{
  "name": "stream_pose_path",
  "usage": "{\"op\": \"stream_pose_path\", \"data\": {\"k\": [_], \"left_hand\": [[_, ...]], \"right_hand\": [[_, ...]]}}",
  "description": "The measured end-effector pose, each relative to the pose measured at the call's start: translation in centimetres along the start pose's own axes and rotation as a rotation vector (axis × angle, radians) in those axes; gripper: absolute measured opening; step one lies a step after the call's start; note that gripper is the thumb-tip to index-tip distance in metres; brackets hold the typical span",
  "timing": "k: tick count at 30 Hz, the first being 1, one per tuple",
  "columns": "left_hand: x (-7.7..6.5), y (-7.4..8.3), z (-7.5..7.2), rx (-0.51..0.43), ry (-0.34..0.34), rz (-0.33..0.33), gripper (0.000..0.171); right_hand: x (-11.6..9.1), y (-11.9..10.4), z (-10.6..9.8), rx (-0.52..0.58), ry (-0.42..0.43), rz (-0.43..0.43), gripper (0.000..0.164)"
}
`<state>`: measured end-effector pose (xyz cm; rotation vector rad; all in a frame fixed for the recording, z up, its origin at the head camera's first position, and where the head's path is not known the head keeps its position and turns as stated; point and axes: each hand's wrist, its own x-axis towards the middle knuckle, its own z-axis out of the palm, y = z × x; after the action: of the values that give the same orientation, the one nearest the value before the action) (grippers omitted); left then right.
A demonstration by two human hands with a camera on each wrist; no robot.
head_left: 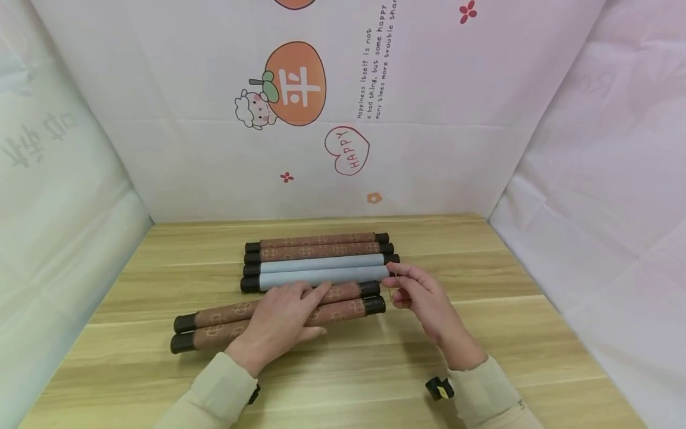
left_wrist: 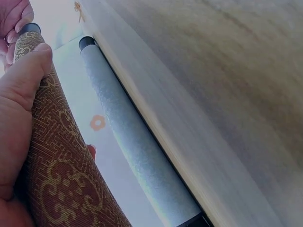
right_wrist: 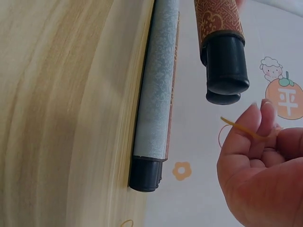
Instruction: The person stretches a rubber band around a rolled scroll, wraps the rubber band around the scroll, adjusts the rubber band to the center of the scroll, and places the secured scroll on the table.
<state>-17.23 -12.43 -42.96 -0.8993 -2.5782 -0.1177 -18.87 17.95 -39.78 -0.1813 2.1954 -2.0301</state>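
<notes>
Two brown patterned scrolls are held side by side in the left hand, its fingers wrapped over them and its thumb laid along the near side. As seen from the wrists, the pair is raised off the tabletop and tilted slightly, with black caps exposed at both ends. A thin yellow band is pinched between the thumb and fingers of the right hand, just beside the right-hand caps of the pair; whether the caps are touched by it cannot be told. Beyond the held pair, two pale blue scrolls and two more brown scrolls are laid parallel in a close row, the blue ones nearer. The tabletop is backed by a white printed cloth, on which an orange fruit and a heart are drawn.
</notes>
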Motion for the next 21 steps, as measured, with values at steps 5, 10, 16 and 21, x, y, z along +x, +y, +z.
{"op": "stream_pose_path", "data": {"k": [5,10,16,21], "left_hand": [[-0.3,0.0,-0.2,-0.004,-0.002,-0.012,0.086],[-0.5,0.0,-0.5,-0.012,-0.007,-0.015,0.086],[-0.6,-0.1,-0.9,-0.015,0.011,0.001,0.085],[-0.6,-0.1,-1.2,-0.026,0.038,0.011,0.084]], "right_hand": [[0.0,0.4,0.1,-0.048,-0.054,0.004,0.039],[0.0,0.9,0.1,-0.064,-0.105,-0.005,0.04],[-0.1,1.2,0.0,-0.07,-0.158,-0.001,0.043],[-0.2,1.0,0.0,-0.059,-0.177,0.02,0.045]]}}
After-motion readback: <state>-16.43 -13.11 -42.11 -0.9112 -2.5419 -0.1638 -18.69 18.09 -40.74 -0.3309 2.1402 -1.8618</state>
